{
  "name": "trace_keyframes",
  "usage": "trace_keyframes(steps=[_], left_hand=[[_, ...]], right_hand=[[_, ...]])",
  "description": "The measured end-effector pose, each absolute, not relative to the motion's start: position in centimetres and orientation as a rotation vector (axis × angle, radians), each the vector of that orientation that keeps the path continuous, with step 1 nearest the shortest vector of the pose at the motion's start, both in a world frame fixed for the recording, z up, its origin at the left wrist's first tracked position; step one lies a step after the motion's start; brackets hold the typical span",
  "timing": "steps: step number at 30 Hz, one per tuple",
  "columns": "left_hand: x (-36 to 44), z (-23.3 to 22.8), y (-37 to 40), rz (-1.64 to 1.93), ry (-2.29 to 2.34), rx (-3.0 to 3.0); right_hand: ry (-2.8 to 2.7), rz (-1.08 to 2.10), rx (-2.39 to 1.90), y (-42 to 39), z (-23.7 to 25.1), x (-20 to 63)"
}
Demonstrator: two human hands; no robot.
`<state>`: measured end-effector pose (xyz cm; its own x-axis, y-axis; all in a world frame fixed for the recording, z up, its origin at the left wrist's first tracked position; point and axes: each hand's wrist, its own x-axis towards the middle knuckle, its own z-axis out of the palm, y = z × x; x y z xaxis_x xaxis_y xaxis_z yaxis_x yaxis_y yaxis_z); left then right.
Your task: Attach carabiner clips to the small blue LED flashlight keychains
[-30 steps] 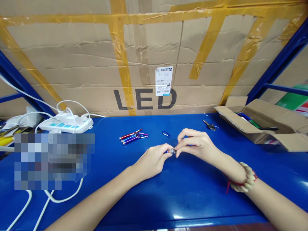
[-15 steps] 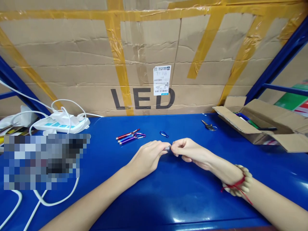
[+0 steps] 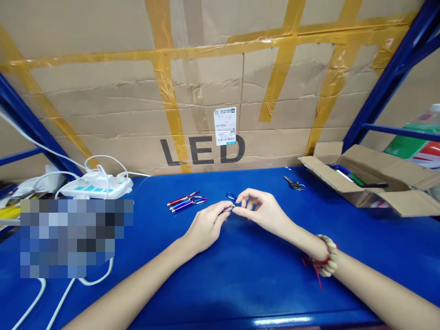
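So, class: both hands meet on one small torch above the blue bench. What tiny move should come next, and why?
Probably a short twist of the silver end by the right hand, since its fingers pinch that end of the small metal keychain torch while the left hand grips the body.

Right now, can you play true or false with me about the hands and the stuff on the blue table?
1. Both hands hold one small metal piece between them. True: the left hand and the right hand pinch the small metal piece from either side.
2. The little pen lights lie to the right of the hands. False: they lie to the left, beyond the left hand.
3. A bead bracelet is on the right wrist. True.
4. The cardboard box on the right is taped shut. False: its flaps are open.
5. A set of keys lies on the blue table. True.
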<state>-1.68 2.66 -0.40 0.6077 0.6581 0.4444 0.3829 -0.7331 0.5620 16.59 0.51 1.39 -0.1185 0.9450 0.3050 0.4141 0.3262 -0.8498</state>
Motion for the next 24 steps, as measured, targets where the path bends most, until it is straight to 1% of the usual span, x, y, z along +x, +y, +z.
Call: trace_keyframes(steps=[4,7,19,24], left_hand=[[-1.8,-0.3,2.9,0.902,0.889,2.408],[-1.9,-0.2,2.9,0.882,0.892,2.389],[-2.1,-0.1,2.6,0.777,0.943,2.442],[-2.2,-0.4,3.5,0.717,0.96,2.453]], right_hand=[[-1.942,0.341,-1.066,0.8,1.0,17.5],[-2.064,0.167,-0.999,1.1,0.6,18.1],[-2.112,0.023,-0.95,2.4,-0.7,18.2],[-2.074,0.064,-0.971,3.0,-0.8,17.8]])
